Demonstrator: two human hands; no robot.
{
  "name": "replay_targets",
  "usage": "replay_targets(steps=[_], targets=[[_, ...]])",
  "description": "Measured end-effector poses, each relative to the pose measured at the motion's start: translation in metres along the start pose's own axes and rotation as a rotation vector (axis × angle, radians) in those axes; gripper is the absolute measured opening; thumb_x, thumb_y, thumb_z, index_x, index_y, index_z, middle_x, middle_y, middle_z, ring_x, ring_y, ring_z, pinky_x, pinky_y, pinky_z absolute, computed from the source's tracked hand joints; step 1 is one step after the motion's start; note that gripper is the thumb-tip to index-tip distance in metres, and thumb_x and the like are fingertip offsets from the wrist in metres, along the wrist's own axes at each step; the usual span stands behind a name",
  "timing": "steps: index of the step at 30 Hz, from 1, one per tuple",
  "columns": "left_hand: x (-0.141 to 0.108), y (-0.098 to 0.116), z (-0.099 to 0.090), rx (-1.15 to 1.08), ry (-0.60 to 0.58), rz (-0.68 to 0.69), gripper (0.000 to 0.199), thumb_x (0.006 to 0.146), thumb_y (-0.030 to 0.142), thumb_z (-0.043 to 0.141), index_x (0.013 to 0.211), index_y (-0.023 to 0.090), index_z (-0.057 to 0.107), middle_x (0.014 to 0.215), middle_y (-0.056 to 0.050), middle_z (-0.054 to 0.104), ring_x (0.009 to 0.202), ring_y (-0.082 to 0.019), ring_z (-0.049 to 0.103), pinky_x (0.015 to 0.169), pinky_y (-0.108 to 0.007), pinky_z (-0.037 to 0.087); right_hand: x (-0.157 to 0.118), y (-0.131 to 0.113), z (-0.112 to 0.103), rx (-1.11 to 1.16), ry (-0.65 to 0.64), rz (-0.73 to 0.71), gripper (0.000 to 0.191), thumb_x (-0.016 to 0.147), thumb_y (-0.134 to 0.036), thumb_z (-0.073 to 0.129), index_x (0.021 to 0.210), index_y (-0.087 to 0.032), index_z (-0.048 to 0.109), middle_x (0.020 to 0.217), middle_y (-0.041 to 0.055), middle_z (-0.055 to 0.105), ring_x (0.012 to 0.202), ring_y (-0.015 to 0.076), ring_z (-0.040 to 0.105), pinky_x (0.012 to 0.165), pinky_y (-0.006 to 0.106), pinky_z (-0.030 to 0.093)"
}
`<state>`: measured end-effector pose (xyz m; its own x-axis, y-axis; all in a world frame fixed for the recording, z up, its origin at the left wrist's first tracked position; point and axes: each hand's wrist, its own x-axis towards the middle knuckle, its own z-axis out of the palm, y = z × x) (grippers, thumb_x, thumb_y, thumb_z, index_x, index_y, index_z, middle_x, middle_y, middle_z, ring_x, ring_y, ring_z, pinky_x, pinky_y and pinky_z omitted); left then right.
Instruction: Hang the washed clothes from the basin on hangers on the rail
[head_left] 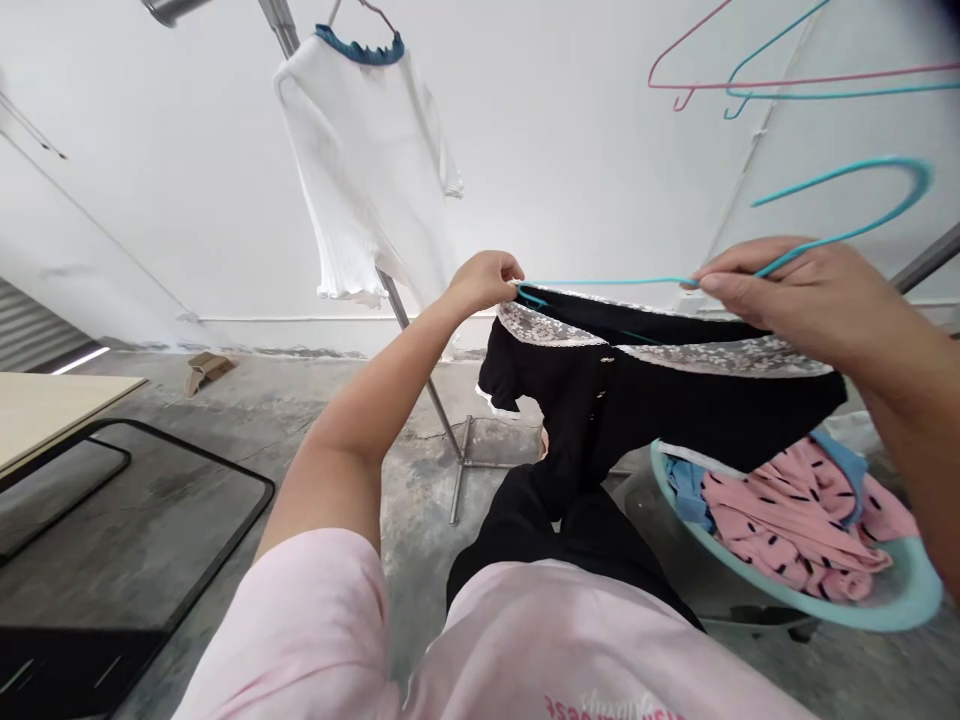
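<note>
A black top (570, 390) with a white lace neckline is stretched between my two hands, in front of my legs. A light-blue wire hanger (615, 283) runs along its neck opening, partly inside the cloth. My left hand (489, 277) pinches the lace edge of the top at the hanger's left end. The fingers of my right hand (795, 290) close round the hanger near the base of its hook, which sticks up to the right. The hanger's right end is hidden behind this hand and the cloth.
A light-blue basin (911, 590) at the lower right holds pink patterned and blue clothes (795, 520). A white top (360, 150) hangs from a metal rack (420, 370). Pink (810, 80) and blue hangers hang at the upper right. A table (60, 410) stands at left.
</note>
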<state>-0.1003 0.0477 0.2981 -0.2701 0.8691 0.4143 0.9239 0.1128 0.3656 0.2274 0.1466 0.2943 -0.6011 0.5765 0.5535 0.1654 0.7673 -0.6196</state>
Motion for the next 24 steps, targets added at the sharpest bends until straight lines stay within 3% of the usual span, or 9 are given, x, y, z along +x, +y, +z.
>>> replay_targets(steps=[2,4,9,12,15,20,24], targets=[[-0.002,0.001,0.000,-0.030,0.003,0.001,0.028,0.062,0.008,0.063,0.086,0.020,0.072,0.093,-0.005,0.072,0.079,-0.020,0.062,0.070,-0.033,0.045,0.002,-0.003,0.005,-0.141,-0.071,-0.007,0.024,0.075,-0.042,0.060,0.077,-0.019,0.068,0.088,0.0096,0.067,0.084,0.0203,0.059,0.081,0.039,0.044],[-0.005,0.006,0.001,-0.063,0.019,0.010,0.028,0.062,0.008,0.062,0.086,0.020,0.072,0.092,-0.005,0.072,0.079,-0.020,0.063,0.071,-0.034,0.047,0.005,-0.007,0.010,-0.203,-0.134,0.034,0.026,0.075,-0.044,0.057,0.076,-0.019,0.066,0.096,0.0105,0.069,0.091,0.0233,0.060,0.089,0.041,0.043],[-0.022,0.035,-0.005,-0.257,-0.036,0.140,0.029,0.075,0.012,0.062,0.102,0.018,0.071,0.102,-0.006,0.070,0.087,-0.019,0.064,0.078,-0.034,0.050,0.014,-0.017,0.013,-0.187,-0.148,0.097,0.029,0.077,-0.044,0.059,0.081,-0.017,0.070,0.100,0.0093,0.071,0.088,0.0213,0.059,0.084,0.038,0.043],[-0.032,0.047,-0.013,-0.275,0.001,0.226,0.030,0.084,0.024,0.062,0.114,0.019,0.066,0.116,-0.007,0.067,0.093,-0.019,0.063,0.083,-0.032,0.050,0.012,-0.028,0.007,-0.143,-0.047,0.031,0.027,0.079,-0.042,0.061,0.085,-0.017,0.072,0.094,0.0077,0.070,0.086,0.0186,0.057,0.078,0.035,0.040],[-0.039,0.049,-0.015,-0.189,0.076,0.286,0.029,0.085,0.032,0.066,0.112,0.020,0.065,0.121,-0.008,0.064,0.102,-0.021,0.061,0.087,-0.032,0.049,0.007,-0.038,0.001,-0.141,0.045,0.014,0.023,0.080,-0.038,0.064,0.083,-0.017,0.072,0.086,0.0059,0.067,0.076,0.0142,0.052,0.070,0.032,0.037],[-0.048,0.049,0.000,-0.008,0.003,0.294,0.008,0.089,0.029,0.061,0.090,0.022,0.064,0.096,-0.005,0.067,0.101,-0.025,0.060,0.092,-0.035,0.046,-0.001,-0.048,-0.001,-0.095,0.067,-0.026,0.022,0.080,-0.038,0.065,0.081,-0.017,0.072,0.079,0.0038,0.064,0.069,0.0107,0.048,0.066,0.030,0.034],[-0.049,0.052,0.003,-0.015,0.133,0.273,0.013,0.093,0.024,0.050,0.086,0.023,0.061,0.092,-0.004,0.065,0.092,-0.023,0.061,0.089,-0.035,0.046,-0.003,-0.057,-0.001,-0.124,0.028,-0.017,0.024,0.082,-0.039,0.061,0.093,-0.021,0.073,0.060,0.0005,0.053,0.057,0.0096,0.043,0.059,0.029,0.031]])
